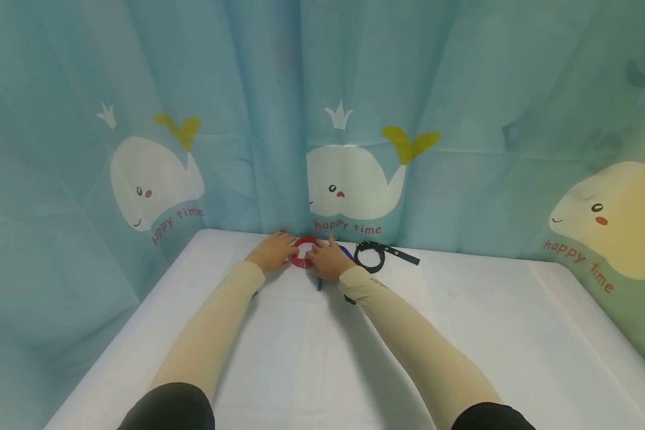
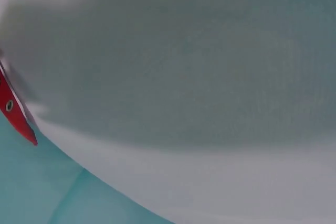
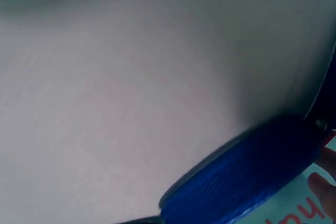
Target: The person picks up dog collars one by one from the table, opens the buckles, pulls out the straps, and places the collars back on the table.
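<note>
- Dark sleeves (image 1: 166, 409) sit nearest my head view.
- Red strap (image 1: 303, 239), looped near the table (image 1: 301, 358)'s far edge: probably light, bendy, hard to break; I'd take the band's sides.
- Left hand (image 1: 274, 251) and right hand (image 1: 329, 261) touch it; I can't tell whether either pinches.
- Blue strap (image 1: 346, 251), then black strap (image 1: 402, 255), lie rightward; I see no container.

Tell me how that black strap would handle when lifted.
The black strap probably flexes but keeps some shape: it curves smoothly round. It looks light, being narrow. Its straight tail may swing, since it sticks out.
</note>
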### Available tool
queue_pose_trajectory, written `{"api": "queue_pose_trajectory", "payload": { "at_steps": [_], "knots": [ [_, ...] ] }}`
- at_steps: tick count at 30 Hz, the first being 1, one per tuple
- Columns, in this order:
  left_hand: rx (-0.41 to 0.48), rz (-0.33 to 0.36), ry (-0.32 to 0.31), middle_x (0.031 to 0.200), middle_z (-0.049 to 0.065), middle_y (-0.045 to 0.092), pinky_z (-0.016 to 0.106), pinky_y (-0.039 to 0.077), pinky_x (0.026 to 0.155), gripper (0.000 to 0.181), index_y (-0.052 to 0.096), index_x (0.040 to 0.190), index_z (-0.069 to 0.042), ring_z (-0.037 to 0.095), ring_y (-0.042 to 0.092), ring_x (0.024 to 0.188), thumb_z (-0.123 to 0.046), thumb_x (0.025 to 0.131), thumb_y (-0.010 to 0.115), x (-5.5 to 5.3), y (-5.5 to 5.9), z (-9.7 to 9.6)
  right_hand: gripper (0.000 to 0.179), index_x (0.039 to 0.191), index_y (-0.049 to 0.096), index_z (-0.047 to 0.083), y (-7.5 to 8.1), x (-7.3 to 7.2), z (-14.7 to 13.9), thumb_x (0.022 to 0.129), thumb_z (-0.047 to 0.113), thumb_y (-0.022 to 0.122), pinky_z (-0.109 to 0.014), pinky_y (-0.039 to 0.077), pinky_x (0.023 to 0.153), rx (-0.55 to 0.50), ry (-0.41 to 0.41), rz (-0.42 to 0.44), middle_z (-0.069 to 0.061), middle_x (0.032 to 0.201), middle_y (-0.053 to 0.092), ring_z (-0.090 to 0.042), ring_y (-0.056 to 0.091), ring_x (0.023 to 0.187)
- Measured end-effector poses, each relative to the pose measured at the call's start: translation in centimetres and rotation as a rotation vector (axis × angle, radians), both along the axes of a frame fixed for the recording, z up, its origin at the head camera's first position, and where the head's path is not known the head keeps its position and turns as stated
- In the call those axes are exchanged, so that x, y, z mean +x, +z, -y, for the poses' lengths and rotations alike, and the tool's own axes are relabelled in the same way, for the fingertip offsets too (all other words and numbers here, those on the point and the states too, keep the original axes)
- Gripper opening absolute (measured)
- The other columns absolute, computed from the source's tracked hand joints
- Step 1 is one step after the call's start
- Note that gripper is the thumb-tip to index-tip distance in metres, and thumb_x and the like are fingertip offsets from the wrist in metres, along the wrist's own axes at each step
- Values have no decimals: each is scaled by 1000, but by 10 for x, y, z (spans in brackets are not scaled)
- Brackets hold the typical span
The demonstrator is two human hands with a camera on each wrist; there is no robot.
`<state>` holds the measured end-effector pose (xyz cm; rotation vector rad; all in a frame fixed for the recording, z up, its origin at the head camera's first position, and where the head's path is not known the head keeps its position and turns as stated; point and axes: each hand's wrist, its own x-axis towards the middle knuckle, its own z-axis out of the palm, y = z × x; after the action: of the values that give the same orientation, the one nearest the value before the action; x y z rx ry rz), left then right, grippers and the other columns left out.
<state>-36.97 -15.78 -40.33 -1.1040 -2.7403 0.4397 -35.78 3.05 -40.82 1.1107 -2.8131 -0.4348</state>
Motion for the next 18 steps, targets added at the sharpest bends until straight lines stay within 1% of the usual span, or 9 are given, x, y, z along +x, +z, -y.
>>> {"api": "queue_pose_trajectory", "payload": {
  "at_steps": [2,5,9,11,13,16,18],
  "knots": [
    [2,-21,-17,123,12,61,41,36,108,21,66,106,-13,28,53,118,-20,86,66,3,1,1,31,119,60,15,0,1,5,95,33,51,-56,27,111,0,0,17,-5,127,62,-27,44,132],
    [-1,-48,-52,115,10,65,40,40,105,16,67,102,-12,27,57,112,-15,86,66,8,3,2,24,113,63,16,-1,2,10,95,28,52,-56,26,112,10,11,19,-4,122,65,-25,47,131],
    [-57,-48,-101,108,7,68,40,41,105,19,65,106,-13,25,60,110,-14,87,66,20,2,4,22,109,66,16,-4,8,12,94,27,54,-56,28,111,21,61,-7,-3,118,67,-23,50,127],
    [-71,-29,-111,110,7,69,41,40,106,23,64,110,-13,26,60,112,-14,88,64,30,2,6,23,109,67,17,-5,13,11,94,29,55,-55,28,111,27,87,-29,-2,116,67,-22,52,125],
    [-60,-6,-113,112,8,69,43,38,108,25,62,114,-14,26,60,114,-13,89,63,42,3,7,25,112,66,17,-3,20,8,94,31,55,-54,29,111,47,114,-56,-1,119,66,-22,52,125],
    [-19,21,-108,112,7,69,46,35,109,25,61,114,-14,25,60,114,-14,89,62,60,7,8,26,114,65,18,0,33,0,93,31,56,-54,29,111,25,159,-89,0,122,65,-23,51,127],
    [17,23,-113,109,5,69,47,34,110,23,60,111,-15,23,61,112,-17,89,63,72,11,8,26,114,64,18,5,44,-7,92,32,58,-54,29,111,-10,191,-106,0,123,64,-23,50,128]
  ]
}}
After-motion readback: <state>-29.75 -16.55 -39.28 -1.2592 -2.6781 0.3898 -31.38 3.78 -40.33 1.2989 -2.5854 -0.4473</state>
